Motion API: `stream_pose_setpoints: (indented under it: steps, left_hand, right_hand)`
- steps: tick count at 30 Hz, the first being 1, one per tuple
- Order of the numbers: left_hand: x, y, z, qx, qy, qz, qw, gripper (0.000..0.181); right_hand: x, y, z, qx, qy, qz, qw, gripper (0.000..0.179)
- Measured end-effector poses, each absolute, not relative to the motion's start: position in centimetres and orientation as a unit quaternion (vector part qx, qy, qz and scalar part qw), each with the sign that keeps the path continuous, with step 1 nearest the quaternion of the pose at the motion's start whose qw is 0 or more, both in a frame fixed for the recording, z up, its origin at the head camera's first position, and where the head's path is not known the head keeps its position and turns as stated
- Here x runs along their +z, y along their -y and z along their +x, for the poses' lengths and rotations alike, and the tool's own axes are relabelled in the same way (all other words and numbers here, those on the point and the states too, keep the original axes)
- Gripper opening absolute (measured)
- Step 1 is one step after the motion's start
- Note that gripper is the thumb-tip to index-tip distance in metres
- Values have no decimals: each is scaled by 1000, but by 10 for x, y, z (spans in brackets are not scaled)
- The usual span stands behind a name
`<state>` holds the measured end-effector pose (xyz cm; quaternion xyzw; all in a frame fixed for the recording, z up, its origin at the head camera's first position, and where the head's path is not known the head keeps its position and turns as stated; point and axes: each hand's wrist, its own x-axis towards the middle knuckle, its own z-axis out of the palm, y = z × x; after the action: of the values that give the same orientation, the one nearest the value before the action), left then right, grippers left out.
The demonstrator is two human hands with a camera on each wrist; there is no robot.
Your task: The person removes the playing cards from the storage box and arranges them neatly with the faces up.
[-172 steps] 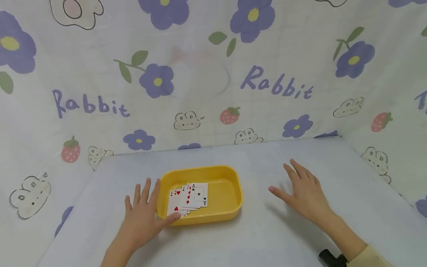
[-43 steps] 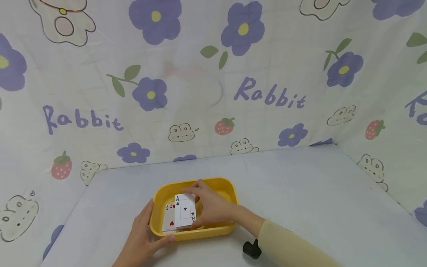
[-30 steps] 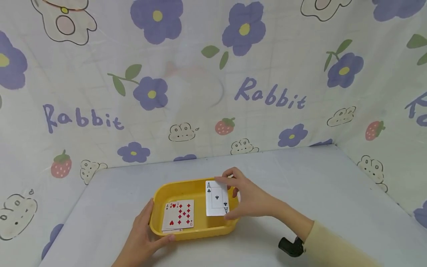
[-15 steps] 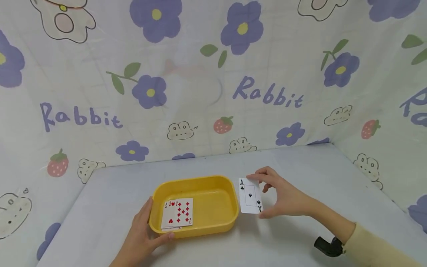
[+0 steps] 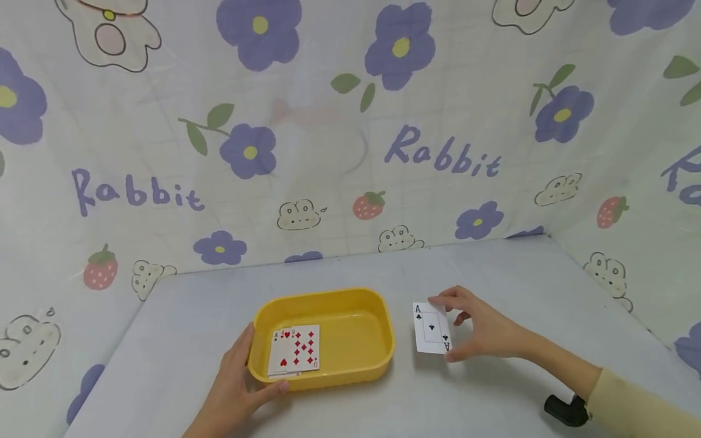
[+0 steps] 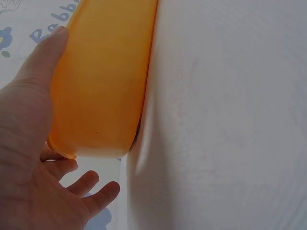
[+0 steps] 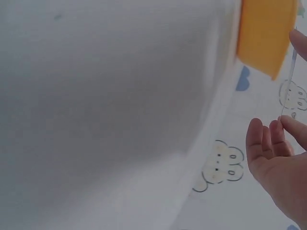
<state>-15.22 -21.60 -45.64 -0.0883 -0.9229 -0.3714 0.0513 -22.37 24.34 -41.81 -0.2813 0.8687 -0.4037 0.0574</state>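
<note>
A yellow plastic tray (image 5: 356,344) stands on the table in the head view. Inside, at its left end, overlapping playing cards (image 5: 304,348) lie face up, the nine of diamonds on top. My left hand (image 5: 232,380) grips that end, thumb at the front rim and fingers along the side; the left wrist view shows this hand (image 6: 33,139) against the tray's wall (image 6: 105,72). Right of the tray, my right hand (image 5: 487,328) pinches an ace of clubs (image 5: 431,328) between thumb and fingertips. Edge-on, the card (image 7: 290,79) spans the right hand's (image 7: 283,163) fingers in the right wrist view.
The white table (image 5: 493,267) extends around the tray and out to the right. A patterned cloth (image 5: 328,152) hangs behind it and along the sides. Under the right forearm, a black fitting (image 5: 566,410) shows at the wrist.
My right hand has lifted the ace of clubs out of the tray and carried it right, lowering it slightly lately. The nine of diamonds is uncovered. My left hand, earlier spread, now grips the tray.
</note>
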Motion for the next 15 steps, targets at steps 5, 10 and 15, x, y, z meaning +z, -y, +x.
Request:
stream_pose_setpoints:
  steps: [5,10,15]
  left_hand:
    - [-455,216,-152,-372,923,-89,49,123]
    - [-454,216,-152,-372,924,-81,41,123]
    - [-453,215,-151,-374,923,-80,38,123]
  right_hand:
    - [-427,-248,-227,-403,-867,-283,74,88]
    - [-437,-248,-233,-398,-868,-287,78,87]
    - [-445,-246,-236,-388,-876,-275,80,90]
